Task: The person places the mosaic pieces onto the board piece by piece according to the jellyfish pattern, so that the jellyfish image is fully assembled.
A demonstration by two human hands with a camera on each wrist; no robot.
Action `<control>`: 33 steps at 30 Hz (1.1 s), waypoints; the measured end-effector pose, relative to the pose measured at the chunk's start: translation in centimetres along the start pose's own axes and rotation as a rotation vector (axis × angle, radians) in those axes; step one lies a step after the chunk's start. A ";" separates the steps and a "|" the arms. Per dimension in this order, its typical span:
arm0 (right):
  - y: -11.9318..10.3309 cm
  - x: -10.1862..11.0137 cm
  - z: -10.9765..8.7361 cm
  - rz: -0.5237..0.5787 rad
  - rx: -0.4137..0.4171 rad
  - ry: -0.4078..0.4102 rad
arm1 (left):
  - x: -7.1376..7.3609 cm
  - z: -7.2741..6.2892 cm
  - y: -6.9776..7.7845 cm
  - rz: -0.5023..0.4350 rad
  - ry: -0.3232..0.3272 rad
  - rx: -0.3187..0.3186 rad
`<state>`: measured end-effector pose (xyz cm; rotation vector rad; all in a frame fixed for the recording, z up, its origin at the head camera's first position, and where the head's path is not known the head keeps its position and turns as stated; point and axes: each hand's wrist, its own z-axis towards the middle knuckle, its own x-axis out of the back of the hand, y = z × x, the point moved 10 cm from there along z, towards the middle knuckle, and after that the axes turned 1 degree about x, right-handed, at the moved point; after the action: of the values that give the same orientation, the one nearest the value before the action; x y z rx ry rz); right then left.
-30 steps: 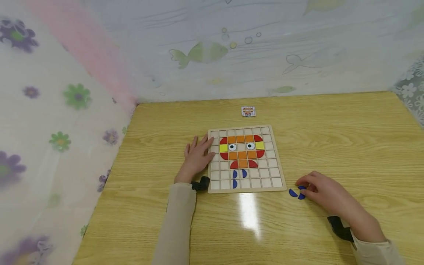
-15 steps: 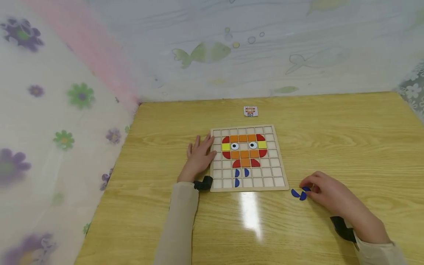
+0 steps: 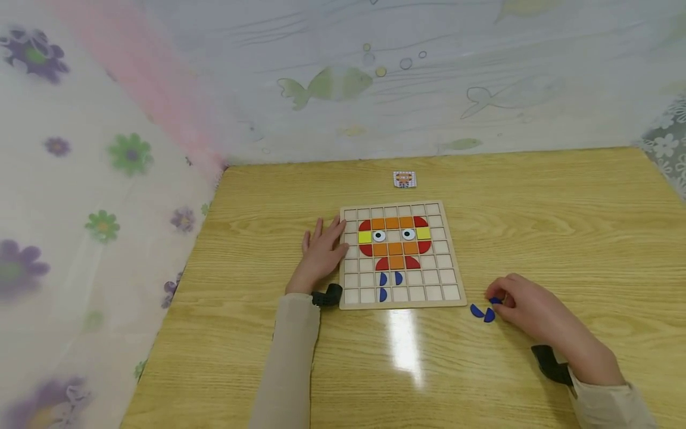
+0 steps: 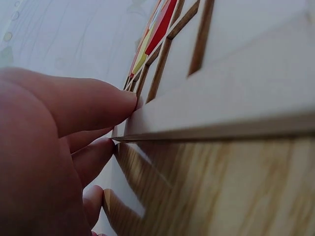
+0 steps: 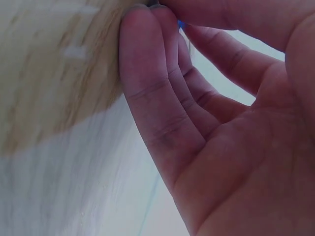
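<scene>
Along the left rim of a gridded wooden board (image 3: 432,276), my left hand (image 3: 320,256) rests with fingers spread, its thumb on the edge in the left wrist view. My right hand (image 3: 536,310), right of the board's near corner, pinches a blue half-round tile (image 3: 495,301) between thumb and fingers; they cover most of it. Two loose blue half-round tiles (image 3: 477,310) lie beside those fingertips. Red, orange and yellow tiles (image 3: 395,248) and two eye tiles (image 3: 408,234) form a face on the board. Below it sit three blue half-round tiles (image 3: 398,278).
A small printed card (image 3: 404,179) with a similar coloured figure lies behind the board on the wooden table (image 3: 546,226). Patterned walls border the table at the back and left. Each wrist wears a black device (image 3: 552,364).
The pinched blue tile has shifted slightly right, away from the two loose ones, with my right hand's fingers. My left hand stays at the board's edge. The head view has shifted slightly.
</scene>
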<state>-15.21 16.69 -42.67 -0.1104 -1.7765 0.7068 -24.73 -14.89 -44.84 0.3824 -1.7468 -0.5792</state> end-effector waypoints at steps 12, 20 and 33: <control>-0.8 1.1 1.2 -0.018 0.042 0.009 | 0.0 0.2 -0.2 -0.003 0.004 -0.005; -3.2 1.4 2.6 -0.028 0.081 0.015 | -0.1 0.2 -0.1 0.001 0.007 -0.009; -6.6 0.0 5.4 0.045 0.093 -0.047 | 0.0 0.0 -0.2 -0.014 0.007 -0.007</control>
<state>-18.26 9.09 -40.14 -0.0716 -1.7874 0.8298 -24.75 -15.06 -44.98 0.3916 -1.7362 -0.5939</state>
